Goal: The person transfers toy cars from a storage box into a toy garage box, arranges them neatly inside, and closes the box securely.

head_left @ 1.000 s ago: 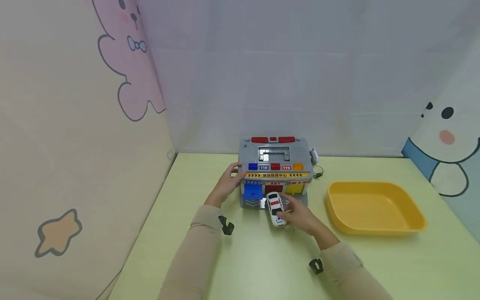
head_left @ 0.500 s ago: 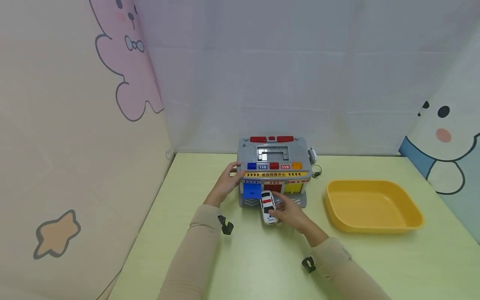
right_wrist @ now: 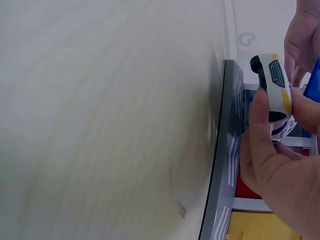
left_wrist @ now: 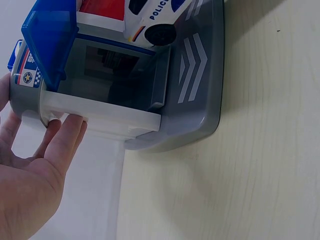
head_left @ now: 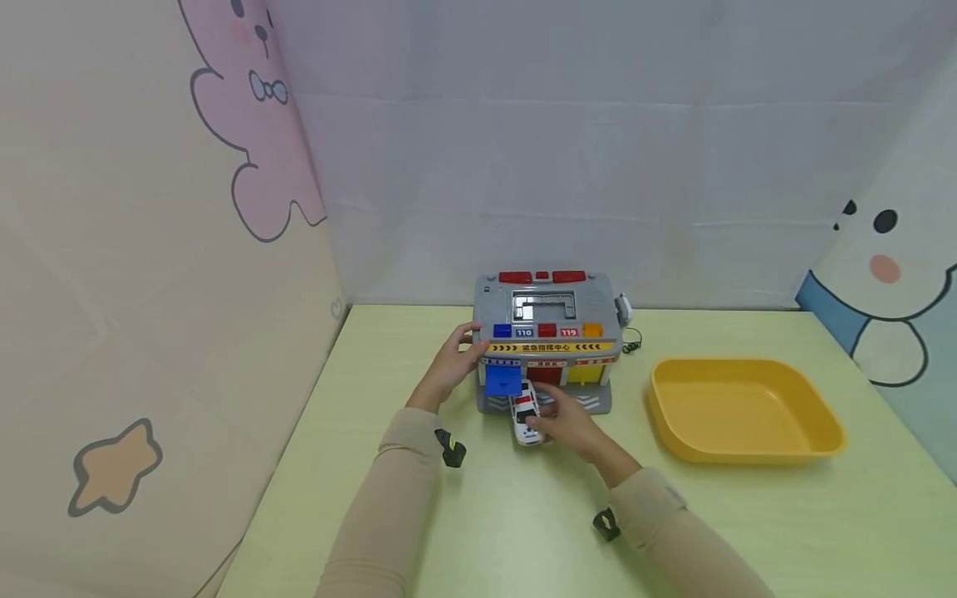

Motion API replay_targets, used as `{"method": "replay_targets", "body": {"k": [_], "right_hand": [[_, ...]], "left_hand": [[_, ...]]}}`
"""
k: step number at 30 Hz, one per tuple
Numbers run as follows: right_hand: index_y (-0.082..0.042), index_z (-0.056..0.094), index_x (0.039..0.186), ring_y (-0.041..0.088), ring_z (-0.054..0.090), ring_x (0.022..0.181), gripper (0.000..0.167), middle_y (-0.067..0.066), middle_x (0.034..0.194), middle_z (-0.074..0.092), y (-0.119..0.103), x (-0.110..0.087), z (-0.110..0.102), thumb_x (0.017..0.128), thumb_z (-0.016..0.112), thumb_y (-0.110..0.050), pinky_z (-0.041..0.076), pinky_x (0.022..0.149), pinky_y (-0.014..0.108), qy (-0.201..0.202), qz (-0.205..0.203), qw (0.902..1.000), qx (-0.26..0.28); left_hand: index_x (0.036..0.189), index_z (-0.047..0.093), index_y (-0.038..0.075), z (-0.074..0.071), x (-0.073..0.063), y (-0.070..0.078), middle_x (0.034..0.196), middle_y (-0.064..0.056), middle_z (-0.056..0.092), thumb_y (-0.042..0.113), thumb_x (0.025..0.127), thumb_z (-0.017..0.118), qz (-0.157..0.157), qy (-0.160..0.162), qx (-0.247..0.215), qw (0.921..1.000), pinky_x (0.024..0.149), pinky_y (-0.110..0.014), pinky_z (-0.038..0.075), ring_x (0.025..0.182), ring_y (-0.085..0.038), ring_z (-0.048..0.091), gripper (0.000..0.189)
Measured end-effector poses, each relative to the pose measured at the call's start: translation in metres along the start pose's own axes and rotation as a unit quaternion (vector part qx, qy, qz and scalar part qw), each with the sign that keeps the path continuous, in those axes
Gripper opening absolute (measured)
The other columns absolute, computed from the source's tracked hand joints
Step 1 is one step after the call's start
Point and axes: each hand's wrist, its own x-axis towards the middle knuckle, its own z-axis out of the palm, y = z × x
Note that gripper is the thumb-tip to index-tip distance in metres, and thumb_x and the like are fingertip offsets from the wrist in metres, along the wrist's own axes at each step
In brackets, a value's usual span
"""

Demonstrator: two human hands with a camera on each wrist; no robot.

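Pale padded walls with cartoon animals close in a light green bench (head_left: 523,531), which carries everything here. Largest on it is the empty yellow tray (head_left: 748,453), off to the right and well apart from the work. At the back centre stands the grey toy rescue station (head_left: 548,311), with three bays along its front; the blue door (head_left: 503,381) of the left bay is swung up and its opening shows dark in the left wrist view.

The left hand (head_left: 453,365) rests with straight fingers against the station's left side, bracing it. The right hand (head_left: 562,422) pinches the white police car (head_left: 526,404) between thumb and fingers.

Over the last second the car has moved left across the station's front, from before the red middle bay to the striped ramp (left_wrist: 192,65) just right of the open blue bay, its nose now angled toward that opening. Judging from this, the car is being lined up with the blue bay and is not yet inside; the station itself has not shifted.
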Motion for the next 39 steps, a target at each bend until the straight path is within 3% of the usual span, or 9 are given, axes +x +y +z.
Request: {"method": "replay_targets", "body": {"k": [8, 15, 39], "right_hand": [[-0.013, 0.040, 0.147, 0.025, 0.063, 0.085, 0.065, 0.019, 0.114, 0.059, -0.001, 0.006, 0.007, 0.090, 0.071, -0.011, 0.057, 0.070, 0.036, -0.002, 0.012, 0.9997, 0.023], [-0.005, 0.040, 0.146, 0.024, 0.063, 0.081, 0.063, 0.018, 0.106, 0.059, 0.000, 0.012, 0.012, 0.090, 0.070, -0.007, 0.058, 0.069, 0.037, -0.012, -0.006, 0.9982, 0.058], [0.002, 0.040, 0.144, 0.026, 0.062, 0.085, 0.059, 0.018, 0.106, 0.062, -0.002, 0.021, 0.024, 0.092, 0.067, -0.005, 0.057, 0.073, 0.037, -0.014, -0.007, 0.9915, 0.129]], "left_hand": [[0.142, 0.045, 0.023, -0.001, -0.001, 0.000, 0.135, -0.014, 0.043, 0.033, 0.100, 0.057, 0.006, -0.005, -0.005, 1.0000, 0.099, -0.042, 0.046, 0.117, -0.029, 0.053, 0.045], [0.142, 0.045, 0.022, -0.001, -0.003, 0.002, 0.137, -0.014, 0.042, 0.033, 0.100, 0.057, 0.000, 0.000, -0.004, 1.0000, 0.099, -0.042, 0.045, 0.119, -0.029, 0.053, 0.045], [0.141, 0.047, 0.024, -0.001, -0.001, -0.001, 0.136, -0.013, 0.043, 0.035, 0.099, 0.058, -0.001, -0.003, -0.009, 1.0000, 0.100, -0.042, 0.045, 0.119, -0.028, 0.053, 0.044]]}}
